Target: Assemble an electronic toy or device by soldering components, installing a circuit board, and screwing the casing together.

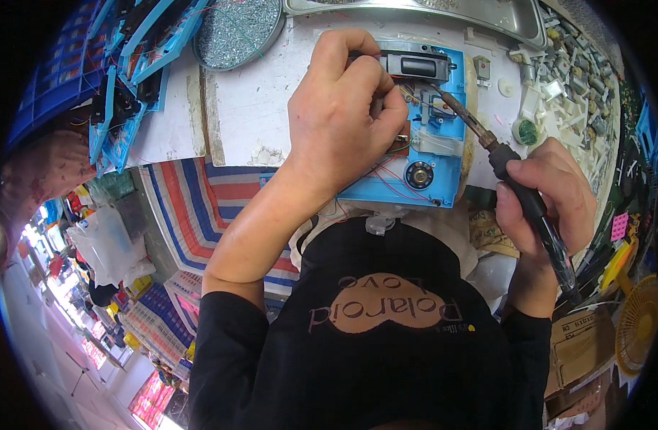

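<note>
In front of me on the white worktable lies an open blue plastic housing (443, 188) with thin red wires, small components and a round metal-rimmed part (419, 174) inside. A black rectangular part (418, 67) sits along its far edge. My left hand (350, 107) reaches over the housing's left side, fingers curled and pinched together; what they hold is hidden behind them. My right hand (558, 193) grips a soldering iron (502, 159) by its dark handle, to the right of the housing. The iron's tip points up and left, near the black part's lower edge by the wires.
A round tray of screws (239, 32) stands far left, beside stacked blue housings (146, 43) and a blue crate (46, 82). A long metal tray (533, 25) lies at the back. Small motors and white plastic parts (576, 93) cover the right side, near a small green-filled cup (526, 131).
</note>
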The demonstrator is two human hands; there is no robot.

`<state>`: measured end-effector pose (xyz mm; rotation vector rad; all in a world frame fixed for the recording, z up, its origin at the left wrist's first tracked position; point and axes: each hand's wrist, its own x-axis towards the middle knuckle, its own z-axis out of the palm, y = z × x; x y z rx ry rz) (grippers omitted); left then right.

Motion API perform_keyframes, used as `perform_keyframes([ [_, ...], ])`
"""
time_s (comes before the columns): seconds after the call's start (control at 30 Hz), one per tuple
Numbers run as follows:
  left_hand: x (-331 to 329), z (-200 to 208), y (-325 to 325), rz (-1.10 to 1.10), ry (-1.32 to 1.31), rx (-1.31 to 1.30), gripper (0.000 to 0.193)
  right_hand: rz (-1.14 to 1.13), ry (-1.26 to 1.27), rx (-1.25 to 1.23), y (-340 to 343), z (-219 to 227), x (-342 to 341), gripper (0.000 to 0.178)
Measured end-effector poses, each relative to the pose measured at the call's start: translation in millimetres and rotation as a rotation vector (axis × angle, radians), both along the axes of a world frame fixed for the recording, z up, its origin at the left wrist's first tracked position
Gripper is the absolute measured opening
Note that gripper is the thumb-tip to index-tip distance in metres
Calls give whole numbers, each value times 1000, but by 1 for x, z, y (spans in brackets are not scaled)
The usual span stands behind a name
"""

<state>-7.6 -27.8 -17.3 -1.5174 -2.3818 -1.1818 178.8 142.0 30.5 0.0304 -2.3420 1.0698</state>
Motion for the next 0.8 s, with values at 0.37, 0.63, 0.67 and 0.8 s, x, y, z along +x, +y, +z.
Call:
perform_keyframes([
  [0.37,3,2,-1,11,-23,6,11,-30,14,-7,2,0,3,34],
  [0.63,1,-1,-1,4,1,5,10,-46,9,-14,3,0,5,34],
  [0.67,1,-2,-1,-2,-10,7,11,-52,11,-15,3,0,6,34],
  [0.8,4,8,-7,-30,38,36,14,-45,19,-21,6,2,11,35],
])
